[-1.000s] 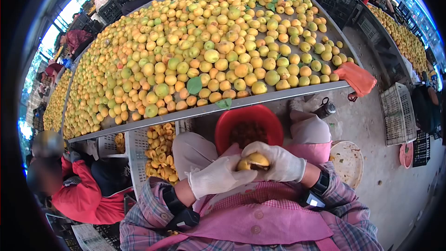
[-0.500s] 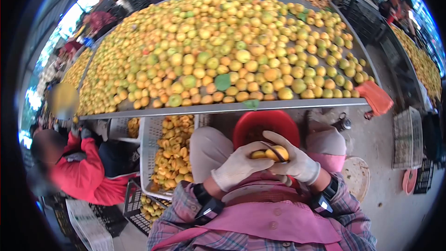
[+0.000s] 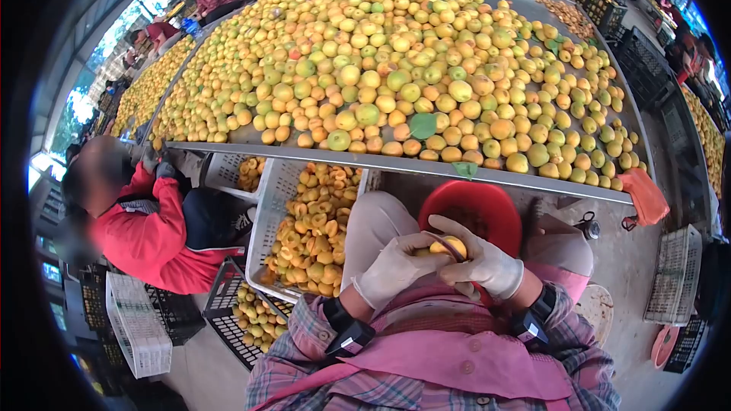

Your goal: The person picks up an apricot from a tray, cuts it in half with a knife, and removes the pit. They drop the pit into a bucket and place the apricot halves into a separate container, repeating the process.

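My left hand [image 3: 397, 265] pinches a yellow fruit [image 3: 445, 246] between us, while my right hand [image 3: 491, 265] curls around a thin curved tool [image 3: 456, 250] against it, the red basin [image 3: 502, 209] just beyond.

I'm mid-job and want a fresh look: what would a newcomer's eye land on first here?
Probably the broad heap of yellow-orange fruit spread over the metal table ahead. Next, the bright red basin below its near edge, just beyond the left hand and right hand, both white-gloved, around one yellow fruit. Then the red-jacketed person seated at left.
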The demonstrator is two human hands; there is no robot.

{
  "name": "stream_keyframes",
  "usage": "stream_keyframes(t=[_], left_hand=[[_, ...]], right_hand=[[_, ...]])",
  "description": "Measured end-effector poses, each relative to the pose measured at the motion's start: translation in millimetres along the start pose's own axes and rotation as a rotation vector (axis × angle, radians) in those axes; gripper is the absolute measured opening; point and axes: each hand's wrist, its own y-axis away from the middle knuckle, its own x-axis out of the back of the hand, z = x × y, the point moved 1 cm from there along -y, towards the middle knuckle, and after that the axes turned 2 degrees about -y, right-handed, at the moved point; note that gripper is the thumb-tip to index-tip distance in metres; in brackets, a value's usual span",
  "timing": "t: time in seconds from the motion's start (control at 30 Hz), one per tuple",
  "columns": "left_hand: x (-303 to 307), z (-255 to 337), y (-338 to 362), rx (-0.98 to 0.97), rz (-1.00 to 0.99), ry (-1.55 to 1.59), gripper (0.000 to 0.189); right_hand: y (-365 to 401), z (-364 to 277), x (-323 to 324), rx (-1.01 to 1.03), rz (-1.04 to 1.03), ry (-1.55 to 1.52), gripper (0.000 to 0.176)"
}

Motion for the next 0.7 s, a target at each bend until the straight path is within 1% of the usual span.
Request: stream_keyframes(t=[0.07,0.1,0.13,0.17,0.23,0.27,0.3,0.37,0.4,0.43,0.5,0.57,0.63,0.7], left_hand=[[13.0,-3.0,11.9,0.208,0.206,0.144,0.028],[25.0,-9.1,18.0,0.202,0.309,0.212,0.028],[42.7,-14.4,26.1,0.212,0.422,0.202,0.028],[63.9,-21.5,35.9,0.224,0.530,0.191,0.029],[113.9,-56.4,57.8,0.207,0.786,0.298,0.031],[130.8,-60.6,71.7,0.251,0.918,0.311,0.032],[147.3,-65.4,86.6,0.297,1.050,0.323,0.032],[198.7,-116.4,114.7,0.320,1.305,0.453,0.031],[221.6,-140.1,130.9,0.342,1.356,0.418,0.031],[226.4,-141.3,137.6,0.364,1.406,0.381,0.031],[229.2,-148.1,142.8,0.334,1.436,0.406,0.033],[227.3,-145.9,134.9,0.129,1.289,0.589,0.033],[222.3,-146.5,113.7,0.036,1.135,0.613,0.034],[188.4,-113.7,83.1,0.008,0.864,0.534,0.032]], right_hand=[[-5.5,-0.8,-5.3,-0.005,-0.017,0.012,0.088],[-4.0,-3.6,-6.3,0.042,0.036,-0.039,0.085],[-3.0,-5.2,-5.3,0.090,0.092,-0.090,0.082],[-2.2,-3.7,-3.0,0.088,0.087,-0.092,0.082],[2.8,2.4,4.5,0.148,0.256,-0.164,0.074],[5.3,7.9,7.1,0.123,0.336,-0.152,0.062],[8.1,15.2,13.0,0.121,0.336,-0.153,0.062],[14.4,33.4,29.3,0.093,0.251,-0.281,0.051],[19.1,41.9,35.1,0.093,0.222,-0.283,0.043],[22.8,49.7,38.2,0.090,0.221,-0.285,0.043],[29.3,59.1,41.0,0.168,0.134,-0.420,0.047],[33.8,58.6,39.4,0.176,0.155,-0.374,0.051],[38.5,65.6,43.6,0.186,0.093,-0.501,0.043],[42.4,60.2,39.8,0.188,0.131,-0.518,0.041]])
